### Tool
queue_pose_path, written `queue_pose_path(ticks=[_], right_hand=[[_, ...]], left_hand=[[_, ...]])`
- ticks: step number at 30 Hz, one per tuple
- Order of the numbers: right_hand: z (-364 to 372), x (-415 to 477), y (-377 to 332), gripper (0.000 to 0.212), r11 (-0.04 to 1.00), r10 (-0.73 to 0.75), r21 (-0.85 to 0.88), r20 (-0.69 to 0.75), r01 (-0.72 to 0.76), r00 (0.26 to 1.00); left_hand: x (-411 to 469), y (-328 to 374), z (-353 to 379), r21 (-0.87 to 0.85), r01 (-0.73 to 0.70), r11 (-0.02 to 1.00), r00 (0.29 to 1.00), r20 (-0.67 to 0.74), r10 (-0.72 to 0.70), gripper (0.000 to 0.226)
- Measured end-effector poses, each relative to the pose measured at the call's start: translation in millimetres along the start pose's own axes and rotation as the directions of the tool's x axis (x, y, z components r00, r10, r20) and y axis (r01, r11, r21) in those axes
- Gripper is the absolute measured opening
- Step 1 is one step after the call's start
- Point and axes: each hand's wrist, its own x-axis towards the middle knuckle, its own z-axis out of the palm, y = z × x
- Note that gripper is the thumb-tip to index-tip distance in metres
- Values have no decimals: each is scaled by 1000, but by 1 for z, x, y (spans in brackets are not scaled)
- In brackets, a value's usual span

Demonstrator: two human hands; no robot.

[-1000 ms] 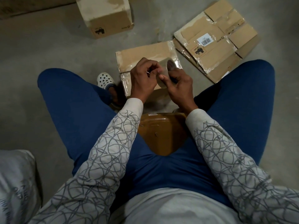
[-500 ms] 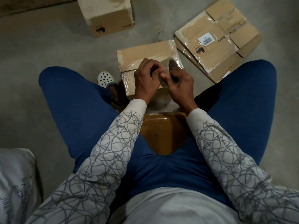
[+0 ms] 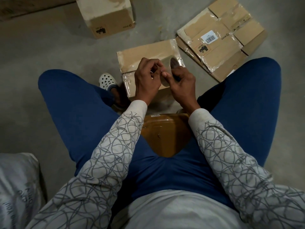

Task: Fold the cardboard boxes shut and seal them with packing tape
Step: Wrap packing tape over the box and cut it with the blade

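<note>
The right hand point(image 3: 181, 83) grips the tape roll point(image 3: 167, 61), fingers curled round it. The left hand point(image 3: 148, 78) pinches at the roll's surface. Below them a taped cardboard box point(image 3: 145, 53) sits on the floor point(image 3: 49, 52) between the knees, with flattened boxes point(image 3: 219, 40) just to its right.

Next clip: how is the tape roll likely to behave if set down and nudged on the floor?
The tape roll is round with a hollow core, so on edge it would probably roll; laid flat, it should stay put. The right hand grips it above the box, so it is likely light.
</note>
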Motion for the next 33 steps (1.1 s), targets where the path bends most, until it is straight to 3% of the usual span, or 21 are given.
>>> queue_pose_path(ticks=[8,11,13,15,17,20,23,25,28,30,33], right_hand=[[1,-4,0,40,998,65,1,20,-65,998],[3,-1,-4,40,995,96,-13,63,-95,993],[4,0,-13,43,995,96,-20,127,-95,987],[4,0,-20,39,993,114,11,193,-119,974],[7,-3,-24,34,991,132,-5,254,-135,958],[12,-5,-21,37,962,251,22,313,-271,916],[14,-4,-11,34,914,391,-25,331,-406,859],[15,5,-9,30,915,398,-79,339,-396,852],[14,25,-20,25,941,320,-13,355,-338,878],[14,37,-23,25,956,294,-93,348,-280,890],[9,38,-14,32,949,296,-205,330,-238,896]], left_hand=[[-2,-1,1,32,116,993,992,54,-117,7],[-8,3,-1,-53,287,957,956,77,-283,6],[-8,2,-5,-205,539,817,842,108,-529,20],[-7,2,-13,-341,724,600,682,222,-697,37],[-4,5,-22,-434,782,446,590,289,-754,21],[-2,2,-30,-503,788,355,495,174,-851,20],[2,-12,-35,-465,772,434,483,-14,-875,15],[4,-18,-40,-457,761,459,471,-96,-877,12],[4,-16,-44,-563,736,376,434,-34,-900,7],[3,-14,-41,-613,722,321,438,46,-898,9],[-1,-11,-35,-565,724,395,523,76,-849,15]])
